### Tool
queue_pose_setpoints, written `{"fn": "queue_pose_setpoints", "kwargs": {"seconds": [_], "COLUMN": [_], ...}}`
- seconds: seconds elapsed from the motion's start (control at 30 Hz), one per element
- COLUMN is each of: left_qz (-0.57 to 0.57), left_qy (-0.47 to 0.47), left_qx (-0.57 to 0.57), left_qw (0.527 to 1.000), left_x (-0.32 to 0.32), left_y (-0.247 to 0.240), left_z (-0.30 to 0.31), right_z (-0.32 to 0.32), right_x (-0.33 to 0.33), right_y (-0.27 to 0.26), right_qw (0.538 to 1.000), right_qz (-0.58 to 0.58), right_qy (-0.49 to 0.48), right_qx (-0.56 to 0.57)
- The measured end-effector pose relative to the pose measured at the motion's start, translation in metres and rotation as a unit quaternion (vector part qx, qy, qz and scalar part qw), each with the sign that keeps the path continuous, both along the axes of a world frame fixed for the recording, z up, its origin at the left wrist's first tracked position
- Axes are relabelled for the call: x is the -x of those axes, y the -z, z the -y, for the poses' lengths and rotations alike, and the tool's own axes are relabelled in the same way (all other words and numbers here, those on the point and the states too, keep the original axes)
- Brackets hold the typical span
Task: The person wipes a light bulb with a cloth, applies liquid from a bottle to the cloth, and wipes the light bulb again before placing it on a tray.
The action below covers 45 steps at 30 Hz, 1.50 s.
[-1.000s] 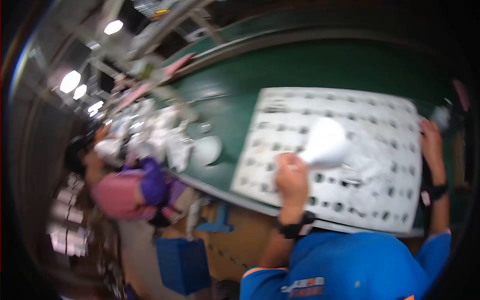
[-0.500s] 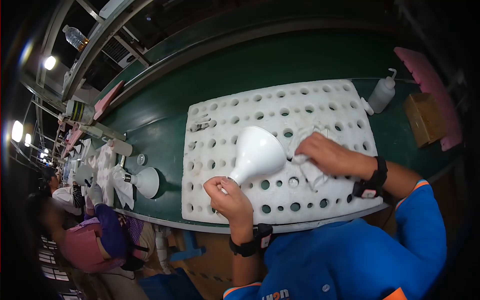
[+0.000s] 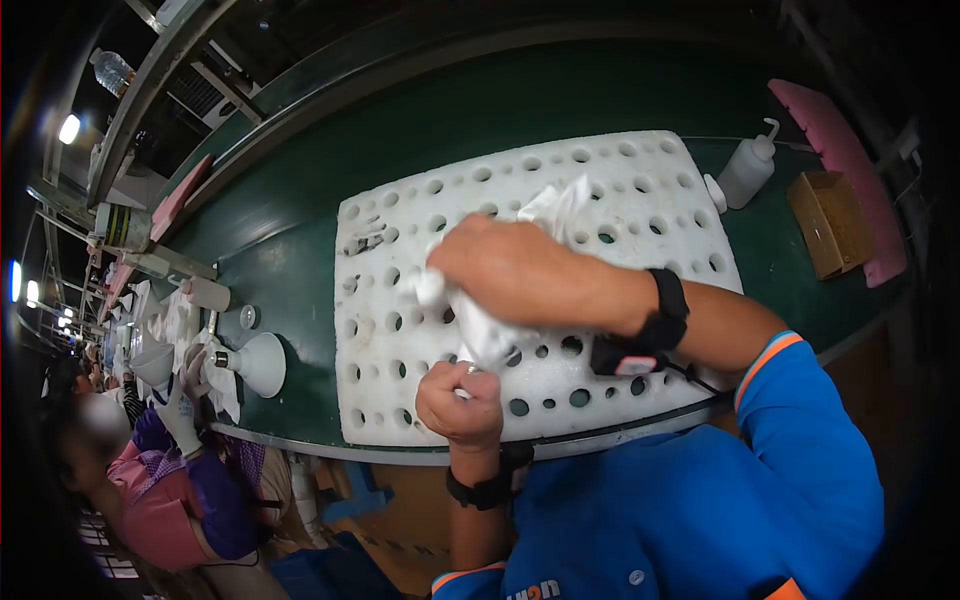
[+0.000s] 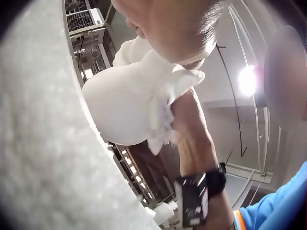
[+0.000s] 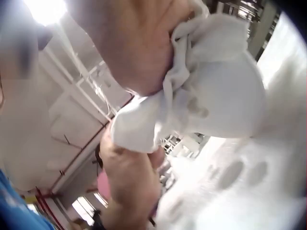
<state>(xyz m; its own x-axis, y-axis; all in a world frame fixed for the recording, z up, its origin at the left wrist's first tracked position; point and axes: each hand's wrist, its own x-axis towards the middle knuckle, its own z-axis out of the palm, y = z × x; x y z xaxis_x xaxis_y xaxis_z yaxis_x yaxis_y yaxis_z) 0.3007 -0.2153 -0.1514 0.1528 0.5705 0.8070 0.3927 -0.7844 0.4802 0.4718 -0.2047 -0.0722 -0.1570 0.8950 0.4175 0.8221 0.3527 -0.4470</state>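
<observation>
A white reflector lamp bulb point(image 4: 112, 103) tilts over the foam board, its wide end away from the body. My left hand point(image 3: 462, 405) grips it at the narrow base end. A crumpled white cloth point(image 5: 139, 124) is wrapped against the bulb's side. My right hand point(image 3: 510, 270) holds that cloth and presses it on the bulb, slightly blurred in the head view, where it hides most of the bulb. Under both hands lies a white foam board point(image 3: 375, 300) with rows of round holes.
Left of the board another reflector lamp point(image 3: 262, 365) lies on the green bench. Beyond it a person point(image 3: 175, 480) handles a lamp. At the right stand a white squeeze bottle point(image 3: 748, 172), an open cardboard box point(image 3: 830, 225) and a pink foam strip point(image 3: 850, 170).
The right hand went from the board's right edge to the cloth, picked it up and brought it left onto the bulb. The left hand kept its grip on the base. The head view has turned.
</observation>
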Motion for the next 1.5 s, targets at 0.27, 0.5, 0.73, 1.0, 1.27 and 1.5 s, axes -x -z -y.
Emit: {"fn": "queue_pose_setpoints", "kwargs": {"seconds": [0.27, 0.5, 0.73, 1.0, 1.27, 1.5], "left_qz": [-0.016, 0.257, 0.049, -0.057, -0.083, 0.085], "left_qy": [0.013, 0.033, -0.082, 0.042, 0.008, 0.001], "left_qx": [0.09, 0.546, 0.169, 0.016, -0.027, 0.409], "left_qw": [0.996, 0.797, 0.981, 0.997, 0.996, 0.908], "left_x": [0.004, 0.014, -0.004, 0.003, 0.016, 0.018], "left_y": [-0.009, -0.025, -0.032, -0.014, -0.003, -0.027], "left_z": [0.01, 0.015, 0.015, 0.025, 0.029, 0.042], "right_z": [0.006, 0.048, 0.072, 0.012, -0.038, 0.03], "right_x": [-0.074, -0.047, -0.051, 0.01, -0.061, -0.06], "right_y": [0.055, 0.057, 0.012, -0.007, 0.055, 0.052], "right_qw": [0.912, 0.939, 0.955, 0.994, 0.923, 0.938], "right_qz": [-0.314, -0.31, -0.244, 0.074, -0.158, -0.237], "right_qy": [-0.097, 0.035, 0.098, 0.003, -0.204, -0.019], "right_qx": [0.246, 0.144, -0.137, 0.075, 0.287, 0.252]}}
